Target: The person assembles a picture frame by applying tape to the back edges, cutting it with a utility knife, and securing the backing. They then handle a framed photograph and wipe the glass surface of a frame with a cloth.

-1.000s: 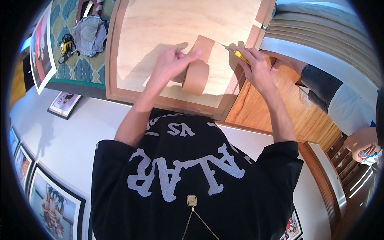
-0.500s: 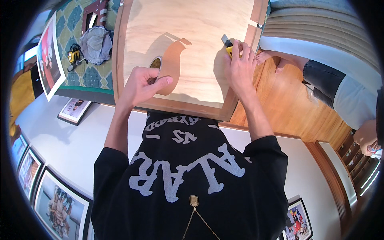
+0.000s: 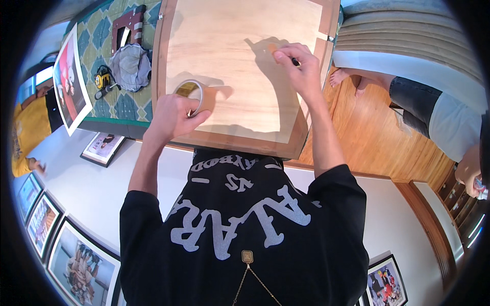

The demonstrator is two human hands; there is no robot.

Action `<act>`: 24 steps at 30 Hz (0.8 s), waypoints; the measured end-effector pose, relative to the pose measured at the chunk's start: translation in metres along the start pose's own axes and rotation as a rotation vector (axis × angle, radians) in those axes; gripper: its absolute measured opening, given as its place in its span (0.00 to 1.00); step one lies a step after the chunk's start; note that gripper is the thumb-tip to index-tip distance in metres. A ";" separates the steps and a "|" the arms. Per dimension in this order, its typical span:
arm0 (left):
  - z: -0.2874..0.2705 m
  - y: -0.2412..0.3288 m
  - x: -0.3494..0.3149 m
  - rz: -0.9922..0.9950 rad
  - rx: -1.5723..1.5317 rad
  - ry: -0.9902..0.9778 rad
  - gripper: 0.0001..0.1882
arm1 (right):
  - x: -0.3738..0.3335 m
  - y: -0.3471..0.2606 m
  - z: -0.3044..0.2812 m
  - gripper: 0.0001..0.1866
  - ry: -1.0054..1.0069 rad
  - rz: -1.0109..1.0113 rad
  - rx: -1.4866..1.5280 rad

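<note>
A roll of brown tape (image 3: 205, 99) stands on edge in my left hand (image 3: 171, 117), its fingers and thumb closed on the lower left rim. My right hand (image 3: 300, 71) is closed over the right part of the pale wooden backing board (image 3: 224, 66). A small brown tape piece (image 3: 273, 47) shows at its thumb and fingertip. The dark end of the utility knife (image 3: 295, 61) peeks out between its fingers, the rest hidden in the palm. Brown tape strips (image 3: 240, 144) run along the board's edges.
At left, on a patterned green cloth (image 3: 125, 104), lie a yellow tape measure (image 3: 102, 77), a grey cloth cap (image 3: 131, 67) and a maroon frame piece (image 3: 127, 28). A large print (image 3: 71, 76) overhangs its edge. A seated person's bare legs (image 3: 365, 79) are at right.
A tape piece has come off the roll and is now in my right fingertips. The right hand has shifted slightly left, the knife tucked into it. My left hand has lowered with the roll.
</note>
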State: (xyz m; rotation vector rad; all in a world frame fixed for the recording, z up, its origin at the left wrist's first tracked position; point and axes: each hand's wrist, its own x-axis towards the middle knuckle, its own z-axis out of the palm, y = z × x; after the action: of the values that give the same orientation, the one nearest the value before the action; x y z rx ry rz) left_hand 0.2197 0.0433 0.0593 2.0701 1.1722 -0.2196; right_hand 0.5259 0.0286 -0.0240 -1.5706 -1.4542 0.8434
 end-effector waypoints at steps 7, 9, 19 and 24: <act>0.041 0.013 0.010 0.066 0.044 0.484 0.19 | -0.025 -0.018 0.001 0.09 0.144 0.596 0.771; 0.036 0.048 0.023 0.024 -0.192 0.517 0.17 | -0.032 -0.033 0.010 0.09 0.228 0.657 0.975; 0.061 0.107 0.149 0.121 -1.064 0.335 0.11 | -0.038 -0.042 0.014 0.12 0.492 0.679 1.116; 0.058 0.092 0.237 0.177 -0.574 0.157 0.15 | -0.052 0.011 -0.020 0.17 0.708 0.478 0.193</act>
State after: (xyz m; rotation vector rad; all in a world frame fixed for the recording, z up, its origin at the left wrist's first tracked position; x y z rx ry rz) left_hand 0.4393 0.1351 -0.0469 1.6804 0.9866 0.3359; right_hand 0.5431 -0.0251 -0.0274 -1.8351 -0.4907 0.5631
